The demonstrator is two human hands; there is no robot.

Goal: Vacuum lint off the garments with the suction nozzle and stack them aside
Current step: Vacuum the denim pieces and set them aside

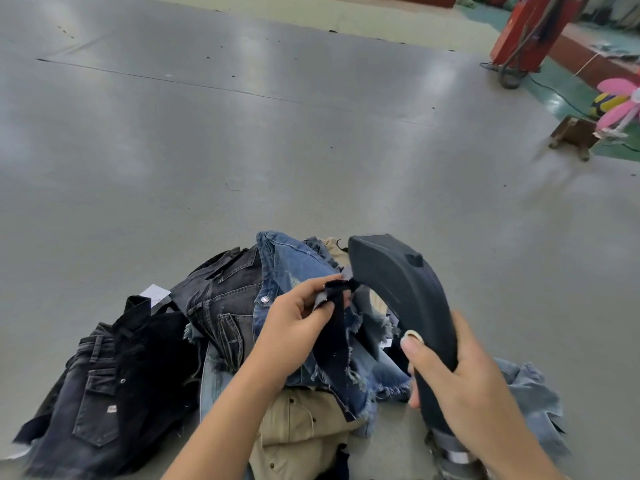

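The dark cloth strip (334, 317) is hanging near the middle of the scene, just above the pile of clothes (221, 341), and its top end is touching the mouth of the black nozzle (398, 289). The left hand (294, 327) is pinching the strip near its top between thumb and fingers. The right hand (460, 372) is wrapping around the lower part of the nozzle, with the thumb lying on the side next to a small pale ring. The strip is looking soft, thin and light, so the suction could pull it in; I think it is best to be holding it tight close to the top, just as now. The nozzle is looking hard and smooth, and a full grip low on it seems right. Under the strip, frayed blue jean shorts (298, 265) are lying on tan pants (301, 420), with dark jeans (104, 393) to the left. All of this is sitting on a wide grey floor (242, 133). Far to the right, a red machine (530, 29) is standing, and a pink flower toy (620, 102) is nearer on that side.
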